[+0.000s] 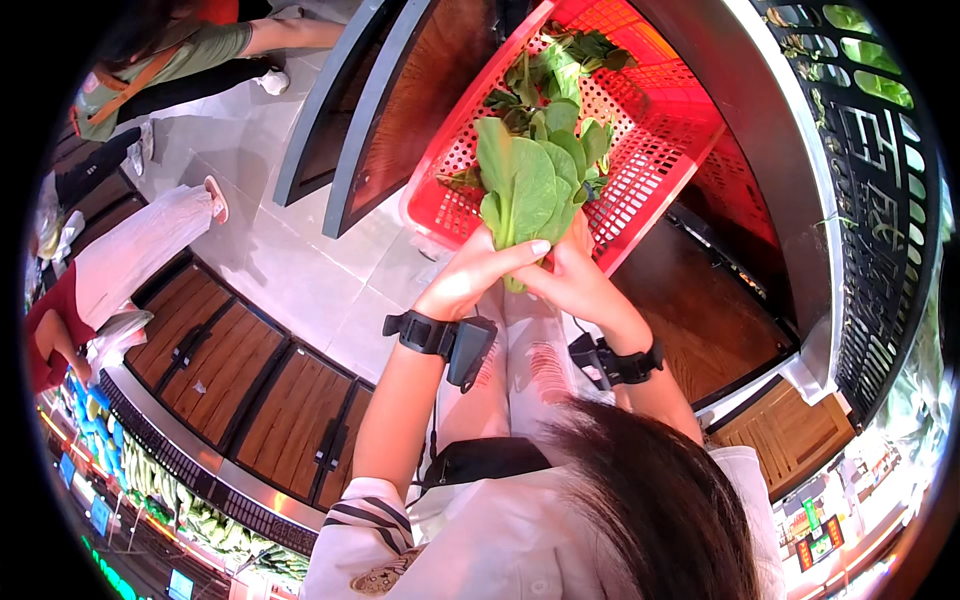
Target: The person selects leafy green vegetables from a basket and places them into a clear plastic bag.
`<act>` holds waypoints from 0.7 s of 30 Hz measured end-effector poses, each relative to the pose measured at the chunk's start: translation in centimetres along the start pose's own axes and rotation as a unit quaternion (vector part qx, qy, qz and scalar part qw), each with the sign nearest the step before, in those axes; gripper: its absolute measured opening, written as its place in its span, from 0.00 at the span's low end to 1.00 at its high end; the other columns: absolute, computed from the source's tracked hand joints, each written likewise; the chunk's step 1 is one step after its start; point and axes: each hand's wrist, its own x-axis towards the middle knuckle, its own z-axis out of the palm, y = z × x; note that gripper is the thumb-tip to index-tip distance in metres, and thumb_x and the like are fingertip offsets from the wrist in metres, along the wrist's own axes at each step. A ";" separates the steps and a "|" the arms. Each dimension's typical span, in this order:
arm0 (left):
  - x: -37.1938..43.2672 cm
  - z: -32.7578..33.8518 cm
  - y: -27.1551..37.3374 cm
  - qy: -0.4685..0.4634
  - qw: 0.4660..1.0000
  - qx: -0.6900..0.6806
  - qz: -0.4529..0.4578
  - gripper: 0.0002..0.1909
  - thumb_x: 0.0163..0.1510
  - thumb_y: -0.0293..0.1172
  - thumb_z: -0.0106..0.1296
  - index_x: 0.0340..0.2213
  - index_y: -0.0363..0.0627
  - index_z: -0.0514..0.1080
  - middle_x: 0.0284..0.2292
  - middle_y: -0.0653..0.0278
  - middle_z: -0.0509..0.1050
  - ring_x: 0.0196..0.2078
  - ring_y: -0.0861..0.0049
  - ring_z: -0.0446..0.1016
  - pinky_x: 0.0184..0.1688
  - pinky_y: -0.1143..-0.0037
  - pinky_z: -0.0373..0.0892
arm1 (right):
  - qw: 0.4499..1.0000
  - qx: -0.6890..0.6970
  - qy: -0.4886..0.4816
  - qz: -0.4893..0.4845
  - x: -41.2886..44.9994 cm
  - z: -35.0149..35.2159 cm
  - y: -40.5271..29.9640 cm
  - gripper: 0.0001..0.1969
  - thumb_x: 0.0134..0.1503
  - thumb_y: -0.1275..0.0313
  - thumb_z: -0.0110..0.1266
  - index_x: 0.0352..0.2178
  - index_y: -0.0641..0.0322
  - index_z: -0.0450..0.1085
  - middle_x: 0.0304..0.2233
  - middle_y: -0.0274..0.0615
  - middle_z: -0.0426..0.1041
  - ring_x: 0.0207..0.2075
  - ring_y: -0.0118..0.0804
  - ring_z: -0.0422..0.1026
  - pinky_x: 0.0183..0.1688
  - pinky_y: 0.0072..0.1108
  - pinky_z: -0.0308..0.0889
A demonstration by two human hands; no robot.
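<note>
A bunch of leafy greens [525, 180] with broad leaves is held in both hands, its stems toward me. My left hand [480, 266] grips the stems from the left, its thumb lying across the front. From the other side my right hand [566, 274] clasps the same stems, partly hidden behind the leaves. Just beyond and below the bunch is a red perforated plastic crate [645, 187]. Loose green leaves [559, 71] lie inside it, and the held bunch hides part of them.
Dark cabinet doors [382, 112] stand ajar left of the crate. A metal-edged display shelf [810, 187] with a black plastic grille curves along the right. Wooden cabinets [217, 360] under a vegetable display line the left. Other people [142, 225] are on the tiled floor [300, 247].
</note>
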 end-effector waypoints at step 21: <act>-2.0 -3.4 -0.6 -0.121 0.964 -0.152 -0.182 0.24 0.50 0.43 0.47 0.42 0.35 0.64 0.28 0.58 0.71 0.26 0.72 0.70 0.31 0.76 0.66 | 0.934 -0.315 -0.051 -0.162 1.3 -8.2 -2.2 0.30 0.40 0.79 0.55 0.49 0.56 0.63 0.30 0.42 0.69 0.33 0.43 0.68 0.37 0.30 0.64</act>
